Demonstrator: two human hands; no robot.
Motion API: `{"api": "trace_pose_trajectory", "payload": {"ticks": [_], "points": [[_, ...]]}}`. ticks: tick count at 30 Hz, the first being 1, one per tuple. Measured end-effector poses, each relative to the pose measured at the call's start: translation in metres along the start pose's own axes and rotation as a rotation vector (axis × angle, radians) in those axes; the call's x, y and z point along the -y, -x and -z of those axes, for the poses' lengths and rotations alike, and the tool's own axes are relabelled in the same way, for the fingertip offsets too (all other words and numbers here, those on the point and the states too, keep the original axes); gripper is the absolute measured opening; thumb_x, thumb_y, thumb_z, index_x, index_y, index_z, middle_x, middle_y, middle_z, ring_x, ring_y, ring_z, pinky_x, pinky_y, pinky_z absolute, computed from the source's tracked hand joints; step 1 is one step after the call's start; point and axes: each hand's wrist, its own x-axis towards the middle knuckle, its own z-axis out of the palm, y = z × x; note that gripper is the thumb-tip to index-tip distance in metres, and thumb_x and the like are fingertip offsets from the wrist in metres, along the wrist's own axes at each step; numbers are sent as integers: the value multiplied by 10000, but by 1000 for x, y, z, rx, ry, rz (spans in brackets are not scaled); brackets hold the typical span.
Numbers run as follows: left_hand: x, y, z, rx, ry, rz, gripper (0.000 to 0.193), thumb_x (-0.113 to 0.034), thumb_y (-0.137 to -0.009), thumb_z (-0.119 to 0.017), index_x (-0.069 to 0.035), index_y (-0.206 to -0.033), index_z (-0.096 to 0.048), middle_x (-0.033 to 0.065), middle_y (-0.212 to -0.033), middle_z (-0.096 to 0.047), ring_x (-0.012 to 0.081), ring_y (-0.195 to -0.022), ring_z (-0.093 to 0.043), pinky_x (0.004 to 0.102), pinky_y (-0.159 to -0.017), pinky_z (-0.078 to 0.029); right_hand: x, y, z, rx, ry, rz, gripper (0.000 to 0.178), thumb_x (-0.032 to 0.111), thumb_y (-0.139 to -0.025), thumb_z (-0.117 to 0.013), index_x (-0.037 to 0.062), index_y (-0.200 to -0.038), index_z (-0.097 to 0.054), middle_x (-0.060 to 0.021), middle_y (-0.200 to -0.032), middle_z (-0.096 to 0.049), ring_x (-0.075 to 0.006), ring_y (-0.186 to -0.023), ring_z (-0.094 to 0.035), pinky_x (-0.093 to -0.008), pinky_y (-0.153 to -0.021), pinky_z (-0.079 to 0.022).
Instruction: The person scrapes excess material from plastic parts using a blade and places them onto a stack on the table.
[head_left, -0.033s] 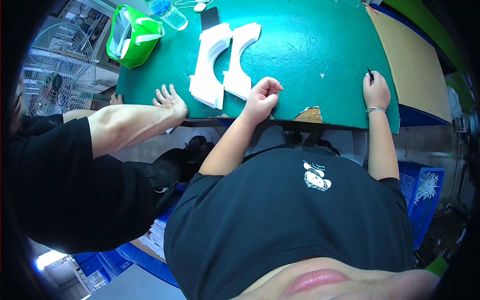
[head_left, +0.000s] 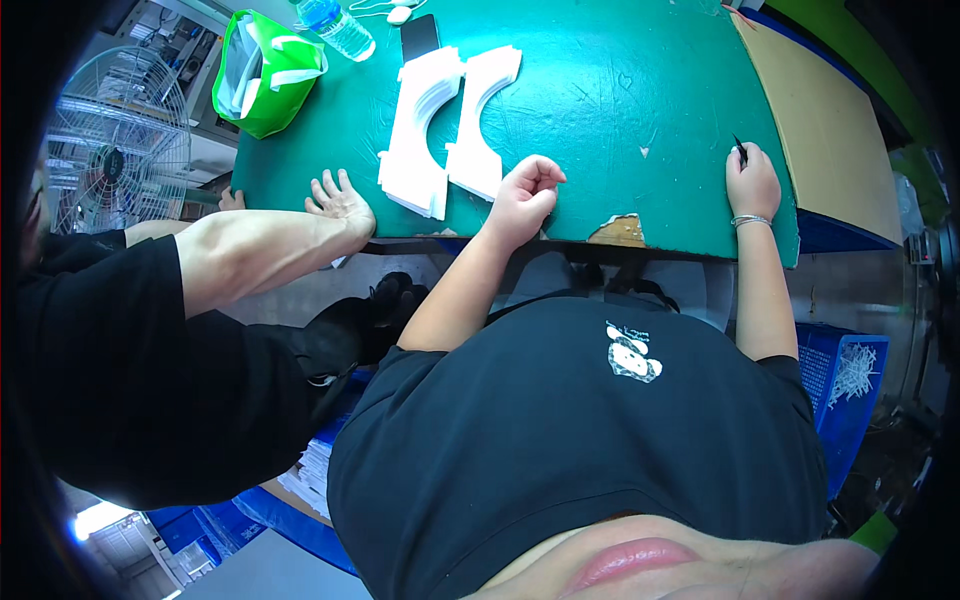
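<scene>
Lying on scuffed green tabletop (head_left: 620, 100), 2 white stacks (head_left: 408, 140) curve.

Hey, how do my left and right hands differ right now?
Your left hand is loosely curled with nothing visible in it; your right hand grips a slim black tool. Your right hand has a silvery bracelet at its wrist; your left hand has none. Both are over the green table, without gloves.

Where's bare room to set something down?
Widest on green table: between the narrower white stack and cardboard, beyond the left hand and right hand. Smaller: between green bag and wider white stack, beyond the co-worker's hand. Crowded: far left (bag, water bottle, phone).
</scene>
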Motion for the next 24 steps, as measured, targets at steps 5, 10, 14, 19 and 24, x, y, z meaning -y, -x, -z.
{"api": "trace_pose_trajectory", "payload": {"ticks": [5, 10, 14, 19, 24], "points": [[-2, -1, -3, -11, 30, 4, 204, 77, -783, -457, -31, -928, -551, -72, -728, -407, 8, -615, -332, 176, -554, -269, -1, -1, -1, -8, -5, -8, 241, 275, -874, -553, 90, -994, -651, -100, -901, -656, -297, -800, -634, -408, -681, -511], [3, -1, 1, 24, -4, -16, 189, 76, -821, -443, -31, -947, -534, -6, -755, -498, 56, -616, -443, 208, -555, -387, 1, -2, 1, -3, -1, -4, 236, 272, -872, -556, 88, -985, -649, -105, -891, -656, -297, -800, -634, -408, -676, -511], [1, -1, 0, 35, -10, -13, 177, 68, -827, -454, -33, -948, -536, -11, -757, -496, 49, -619, -437, 203, -556, -380, 1, -1, 0, 7, 4, -16, 233, 269, -870, -558, 87, -983, -648, -109, -889, -656, -300, -800, -634, -409, -676, -511], [-5, 0, -6, -8, 26, 9, 208, 83, -772, -450, -29, -912, -554, -71, -732, -409, 12, -628, -328, 178, -568, -274, 2, -1, 1, -3, 4, 6, 223, 265, -871, -555, 88, -974, -643, -113, -894, -656, -308, -801, -635, -415, -679, -511], [-2, -2, -4, -5, 21, 8, 201, 79, -777, -454, -32, -909, -557, -66, -752, -430, 11, -645, -346, 172, -581, -285, 0, 0, -1, -1, 4, -5, 221, 270, -870, -551, 95, -972, -640, -117, -923, -660, -315, -818, -637, -425, -689, -513]]}}
